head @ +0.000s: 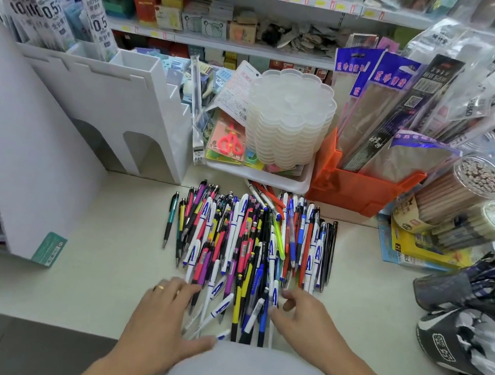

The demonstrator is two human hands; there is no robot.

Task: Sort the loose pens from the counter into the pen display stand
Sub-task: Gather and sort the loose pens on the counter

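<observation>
Left hand [168, 317] palm-down, fingers spread flat, gripping nothing, at the near left edge of the pen pile [251, 249] on the counter [92, 262]; right hand [306, 319] half-curled and empty at its near right edge, display stand [101, 109] beyond-left.

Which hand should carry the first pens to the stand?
Left, probably. The left hand rests at the pen pile's left edge, the side where the white display stand sits; the right hand would cross over.
</observation>
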